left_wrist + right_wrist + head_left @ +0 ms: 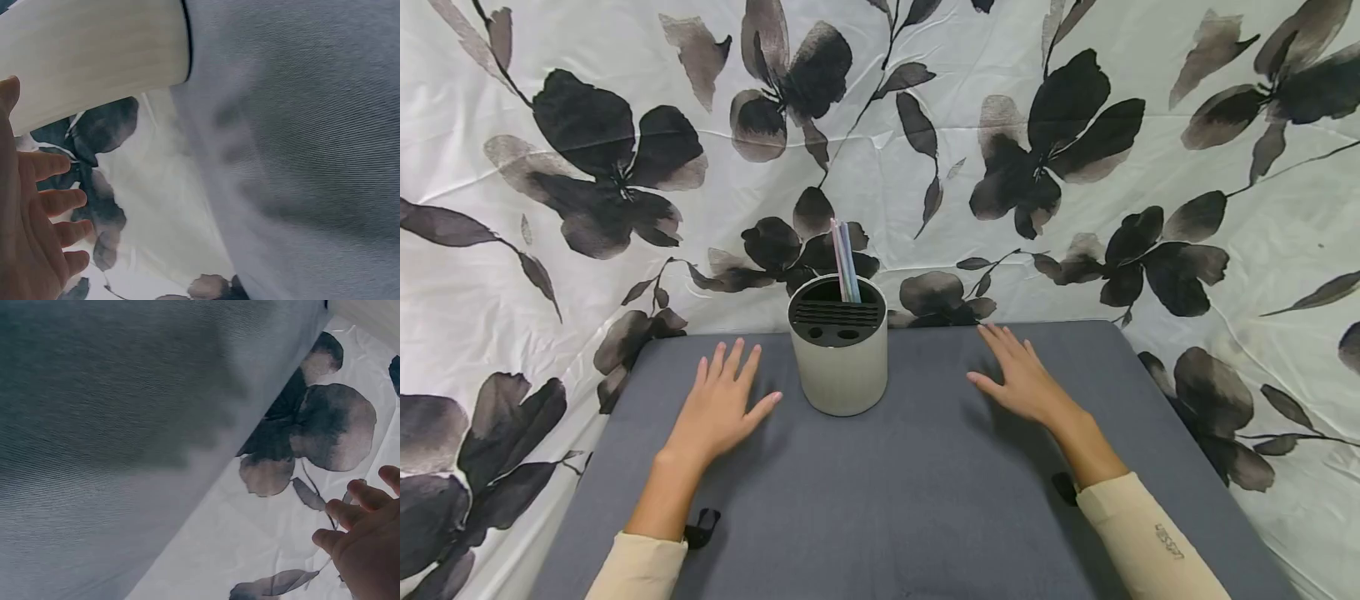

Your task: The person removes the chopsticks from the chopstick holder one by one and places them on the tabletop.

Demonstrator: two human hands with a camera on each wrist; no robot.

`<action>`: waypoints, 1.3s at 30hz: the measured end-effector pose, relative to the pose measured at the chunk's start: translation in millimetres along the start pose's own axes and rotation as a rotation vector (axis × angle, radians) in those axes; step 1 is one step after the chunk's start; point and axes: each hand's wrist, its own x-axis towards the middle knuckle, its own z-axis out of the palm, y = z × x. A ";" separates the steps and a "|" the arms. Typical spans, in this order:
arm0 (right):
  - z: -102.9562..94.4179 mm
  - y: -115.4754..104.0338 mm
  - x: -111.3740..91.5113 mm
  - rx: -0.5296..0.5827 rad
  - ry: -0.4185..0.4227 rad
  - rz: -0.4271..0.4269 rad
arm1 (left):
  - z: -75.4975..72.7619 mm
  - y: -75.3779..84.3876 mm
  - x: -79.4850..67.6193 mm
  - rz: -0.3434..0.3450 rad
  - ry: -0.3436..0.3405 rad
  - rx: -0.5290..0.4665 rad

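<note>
A cream round pen holder (842, 375) with a black slotted top (838, 312) stands upright near the table's back edge. Several thin pastel sticks (846, 262), too small to name more exactly, rise from its rear opening. My left hand (718, 408) is spread just left of the holder, thumb toward it, holding nothing; in the left wrist view the holder's wall (106, 56) is close by the thumb. To the right, farther from the holder, my right hand (1018, 379) has its fingers extended and holds nothing. Both hands cast shadows on the table.
The grey cloth-covered table (910, 500) ends in a straight back edge behind the holder. White fabric with dark flowers (925, 200) hangs behind it and shows along both sides. A black strap (702, 529) sits at the left wrist, another (1064, 488) at the right.
</note>
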 end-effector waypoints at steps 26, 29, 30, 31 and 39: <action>-26.4 -50.7 52.1 0.257 0.014 -0.020 | -54.3 30.3 25.9 0.135 0.114 0.024; -27.6 -56.1 59.1 0.285 0.024 -0.037 | -58.1 35.6 32.2 0.157 0.117 0.025; -27.9 -58.1 61.5 0.298 0.026 -0.040 | -59.0 37.2 34.2 0.162 0.119 0.024; -27.4 -59.5 64.5 0.312 0.028 -0.044 | -59.5 38.4 36.2 0.166 0.118 0.026; -27.8 -69.6 85.3 0.393 0.051 -0.080 | -59.1 48.3 51.7 0.203 0.102 0.004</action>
